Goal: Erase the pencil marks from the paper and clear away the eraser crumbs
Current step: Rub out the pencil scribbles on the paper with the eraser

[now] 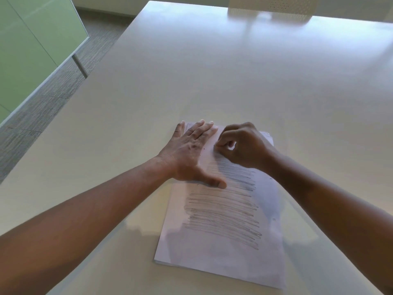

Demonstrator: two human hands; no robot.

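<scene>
Broadly, a wide, pale, glossy table (212, 81) fills the view, with grey carpet (53, 86) and a green glass partition (32, 39) off to its left and a white perforated chair back (272, 5) at its far edge. On the near part of the table lies a white rectangular sheet of paper (212, 262), on top of what looks like a thin stack, covered with rows of grey pencil scribble (223, 216) across its middle and lower part. The left hand (191, 152) lies flat on the paper's far-left corner, fingers straight and spread, thumb stretched toward the scribble, some fingertips reaching past the sheet's edge onto the table. The right hand (242, 145) sits just beside it over the far end of the sheet, fingers curled tightly round a small white eraser (231, 145), only a sliver of which shows, pressed to the paper at the top of the marks. A few tiny dark crumbs (201, 154) rest on the paper near the left hand.
</scene>
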